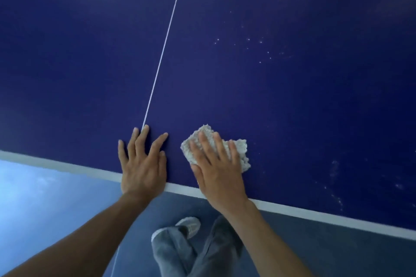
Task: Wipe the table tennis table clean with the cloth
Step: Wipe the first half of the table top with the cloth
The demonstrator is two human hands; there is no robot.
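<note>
The dark blue table tennis table [281, 101] fills most of the view, with a thin white centre line [165, 42] and a white edge stripe [315, 215] along the near side. A crumpled off-white cloth [240, 153] lies on the table just inside that edge. My right hand [217, 171] presses flat on the cloth with fingers spread and covers most of it. My left hand [141, 162] rests flat on the bare table at the foot of the centre line, fingers apart, holding nothing. The two hands sit side by side, a small gap apart.
Pale specks and smudges [254, 45] dot the table to the upper right, and more [335, 182] lie to the right near the edge. Below the table edge are a blue floor [45, 200], grey trouser legs [180, 252] and a grey shoe [191, 225].
</note>
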